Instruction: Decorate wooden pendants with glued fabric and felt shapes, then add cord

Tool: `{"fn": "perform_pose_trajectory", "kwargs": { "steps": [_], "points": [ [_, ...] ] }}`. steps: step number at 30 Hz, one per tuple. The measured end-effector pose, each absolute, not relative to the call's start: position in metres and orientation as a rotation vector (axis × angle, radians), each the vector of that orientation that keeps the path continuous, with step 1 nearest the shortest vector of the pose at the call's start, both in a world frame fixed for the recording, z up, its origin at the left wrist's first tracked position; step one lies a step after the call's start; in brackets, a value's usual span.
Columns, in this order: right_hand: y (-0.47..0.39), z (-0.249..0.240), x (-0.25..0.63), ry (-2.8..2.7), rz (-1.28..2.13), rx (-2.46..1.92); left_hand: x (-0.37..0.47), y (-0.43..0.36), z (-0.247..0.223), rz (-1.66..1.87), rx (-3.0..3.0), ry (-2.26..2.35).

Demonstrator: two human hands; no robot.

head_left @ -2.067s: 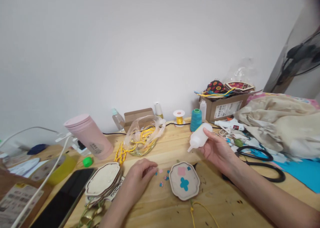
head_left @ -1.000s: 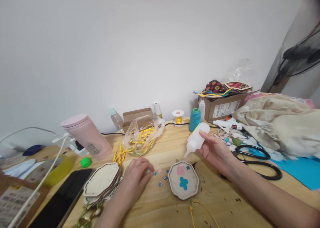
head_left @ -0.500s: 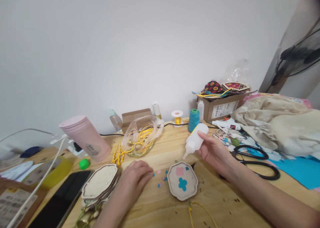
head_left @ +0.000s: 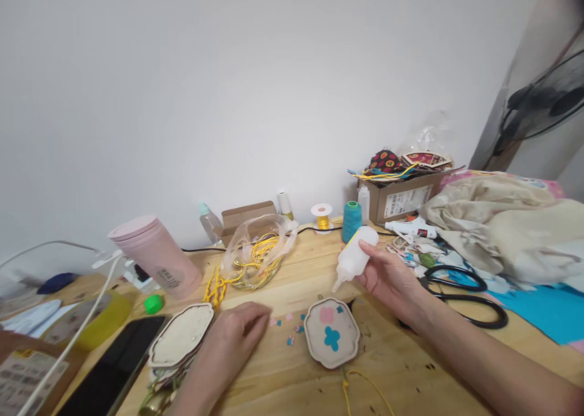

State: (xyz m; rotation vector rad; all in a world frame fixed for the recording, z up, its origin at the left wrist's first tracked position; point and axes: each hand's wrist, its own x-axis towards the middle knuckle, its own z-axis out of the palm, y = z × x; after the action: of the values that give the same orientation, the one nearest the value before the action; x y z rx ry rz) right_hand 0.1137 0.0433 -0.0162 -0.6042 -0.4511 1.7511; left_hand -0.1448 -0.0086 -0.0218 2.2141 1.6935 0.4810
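Your left hand [head_left: 230, 344] has drawn back from the small coloured pieces [head_left: 291, 340], baring more, likely easing access; fingers loosely curled, contents unclear. Your right hand [head_left: 385, 279] grips the white bottle [head_left: 357, 255], nozzle down near the scalloped panel's [head_left: 316, 343] far edge, above the bench [head_left: 274, 382].

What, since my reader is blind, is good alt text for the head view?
A person's right hand holds a white squeeze bottle, nozzle angled down, near a scalloped panel with pink and blue shapes. The left hand is beside small colored pieces on a wooden table; further left are a stack of similar panels, a phone and a pink tumbler.
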Motion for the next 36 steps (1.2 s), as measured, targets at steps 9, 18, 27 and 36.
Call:
{"fn": "perform_pose_trajectory", "kwargs": {
  "steps": [9,18,27,36],
  "points": [
    [0.042,-0.013,0.113,-0.465,1.764,-0.617,-0.142,-0.002,-0.027,0.420,2.210,1.638],
    [0.043,-0.016,0.113,-0.465,1.768,-0.622,-0.147,0.010,-0.026,0.315,2.167,1.646],
    [0.042,-0.013,0.113,-0.466,1.769,-0.603,-0.154,0.003,-0.025,0.347,2.124,1.683],
    [0.042,-0.012,0.114,-0.456,1.765,-0.603,-0.150,0.003,-0.020,0.312,2.132,1.734]
  ]
}}
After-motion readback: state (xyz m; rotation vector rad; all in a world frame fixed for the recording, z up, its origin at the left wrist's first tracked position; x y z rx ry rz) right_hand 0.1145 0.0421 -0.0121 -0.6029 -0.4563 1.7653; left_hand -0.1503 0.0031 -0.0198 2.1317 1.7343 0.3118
